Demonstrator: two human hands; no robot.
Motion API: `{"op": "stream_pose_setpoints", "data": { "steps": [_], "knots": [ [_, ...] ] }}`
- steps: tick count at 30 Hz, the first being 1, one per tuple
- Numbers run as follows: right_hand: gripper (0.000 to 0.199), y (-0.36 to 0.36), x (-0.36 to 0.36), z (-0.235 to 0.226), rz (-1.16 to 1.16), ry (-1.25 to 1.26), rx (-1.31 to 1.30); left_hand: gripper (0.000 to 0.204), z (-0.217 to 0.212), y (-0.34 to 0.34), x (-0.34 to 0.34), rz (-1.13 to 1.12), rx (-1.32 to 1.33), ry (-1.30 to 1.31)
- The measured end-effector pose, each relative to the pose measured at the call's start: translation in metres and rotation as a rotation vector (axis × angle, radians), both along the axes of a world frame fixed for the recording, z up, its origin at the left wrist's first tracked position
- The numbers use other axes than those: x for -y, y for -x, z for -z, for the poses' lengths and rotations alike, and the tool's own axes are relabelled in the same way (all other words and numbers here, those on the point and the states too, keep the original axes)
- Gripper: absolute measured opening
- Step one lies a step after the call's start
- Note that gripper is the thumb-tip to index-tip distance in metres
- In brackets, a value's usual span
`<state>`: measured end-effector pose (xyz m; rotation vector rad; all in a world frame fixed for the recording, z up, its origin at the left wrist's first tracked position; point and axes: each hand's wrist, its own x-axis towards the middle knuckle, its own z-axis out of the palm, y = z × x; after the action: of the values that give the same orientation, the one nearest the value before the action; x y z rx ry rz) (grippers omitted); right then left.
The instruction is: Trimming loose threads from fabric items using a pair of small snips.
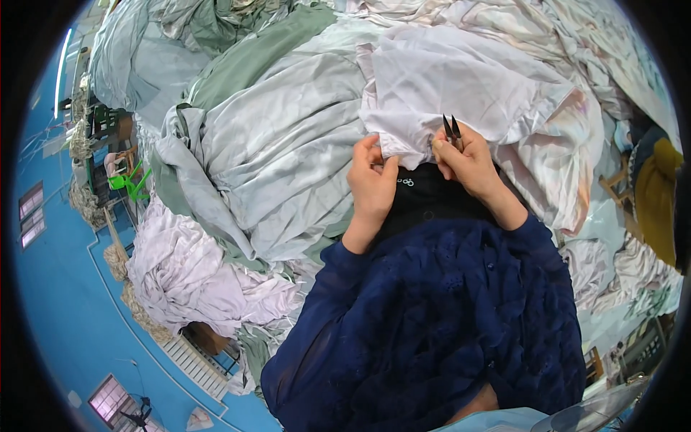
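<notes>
A pale pinkish-white cloth (468,83) lies spread before me, its gathered near edge drawn up to my lap. My left hand (372,183) pinches that edge between thumb and fingers. My right hand (471,164) is closed around a pair of thread snips (451,129), whose two dark blades point away from me, slightly parted. Its thumb and fingertips also press near the cloth's edge; whether they grip the cloth I cannot tell. The snips' handles are hidden in the palm. Under the cloth, dark fabric (414,198) covers my lap.
Heaped pale grey-green cloth (281,144) fills the left, with a darker green strip (266,54) across it. A lilac-white pile (194,270) lies at lower left. Mustard fabric (656,201) hangs at far right. A bright green chair (129,181) stands beyond, by the blue wall (54,288).
</notes>
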<state>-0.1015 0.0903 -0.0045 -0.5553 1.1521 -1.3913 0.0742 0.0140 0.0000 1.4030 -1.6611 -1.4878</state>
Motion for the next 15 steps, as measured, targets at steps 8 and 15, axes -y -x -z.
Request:
{"op": "stream_pose_setpoints", "data": {
  "steps": [8, 15],
  "knots": [
    [0.009, -0.004, -0.016, -0.013, 0.008, 0.081, -0.137, 0.015, -0.029, 0.011, -0.028, 0.121, -0.148, -0.125],
    [0.006, -0.017, -0.027, -0.029, -0.163, 0.175, -0.233, 0.014, -0.013, 0.016, -0.015, 0.074, -0.363, -0.774]
  ]
}}
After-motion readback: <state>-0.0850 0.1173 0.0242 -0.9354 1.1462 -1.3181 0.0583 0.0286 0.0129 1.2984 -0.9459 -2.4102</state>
